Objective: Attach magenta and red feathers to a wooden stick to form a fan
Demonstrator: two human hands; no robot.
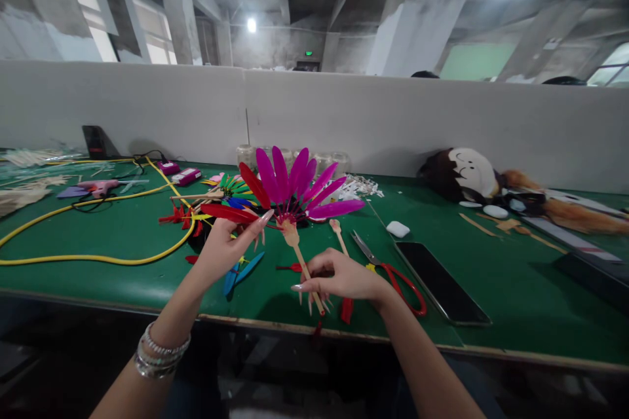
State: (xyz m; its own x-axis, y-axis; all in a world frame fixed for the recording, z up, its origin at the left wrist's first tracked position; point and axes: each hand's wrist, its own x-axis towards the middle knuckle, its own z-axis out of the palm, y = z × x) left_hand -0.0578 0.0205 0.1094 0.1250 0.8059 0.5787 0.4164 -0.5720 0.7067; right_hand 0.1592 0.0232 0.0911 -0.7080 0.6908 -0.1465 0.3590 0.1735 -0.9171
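A feather fan with magenta feathers and red ones at its left edge is held upright, slightly tilted, over the table's front part. My right hand is closed round its light wooden handle. My left hand pinches a red feather by its inner end, close to the fan's base; whether that feather is attached is hidden by the fingers. Behind my right hand lies another wooden stick, with a red tassel below. Blue feathers rest on the table beside my left hand.
Red-handled scissors, a phone and a white case lie right on the green table. A plush doll sits farther back. Leftward are a yellow cable, a pink glue gun and colourful feathers. Tape rolls line the partition.
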